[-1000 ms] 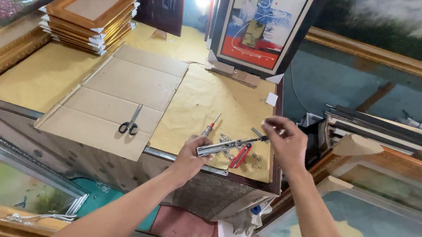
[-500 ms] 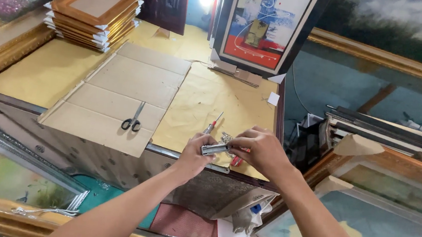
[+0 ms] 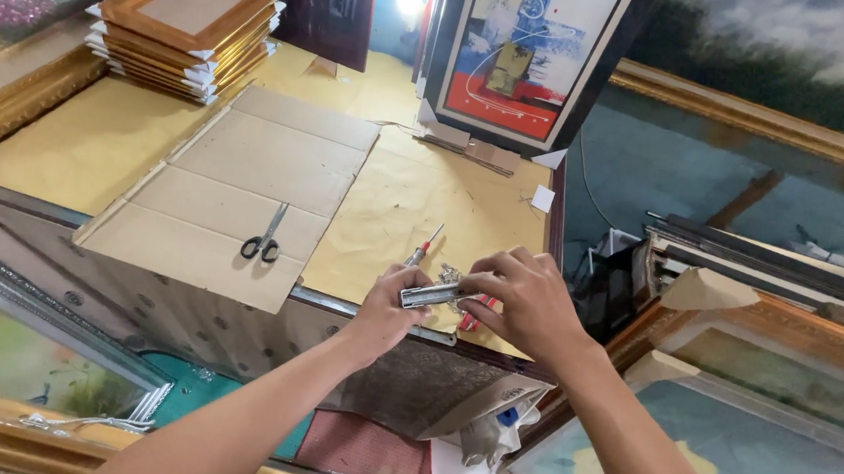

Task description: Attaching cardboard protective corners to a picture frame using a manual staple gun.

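Observation:
Both my hands meet over the near right corner of a paper-covered table [image 3: 98, 141]. My left hand [image 3: 381, 316] grips one end of a small silver metal tool [image 3: 430, 295], a stapler-like bar. My right hand [image 3: 527, 300] closes over its other end from above. Under the hands lie a red-handled screwdriver [image 3: 422, 247], another red-handled tool [image 3: 473, 316] and some small metal pieces [image 3: 452, 273], partly hidden by my fingers.
A flattened cardboard sheet [image 3: 246, 183] with black-handled scissors [image 3: 264, 238] lies left of my hands. A stack of wooden frames [image 3: 188, 23] sits at the far left. A framed abstract picture [image 3: 522, 54] leans at the back. Large framed paintings [image 3: 761, 394] crowd the right and the floor.
My right hand came in from the right, where it hovered apart, and closed onto the silver tool held by my left hand. The view shifted slightly.

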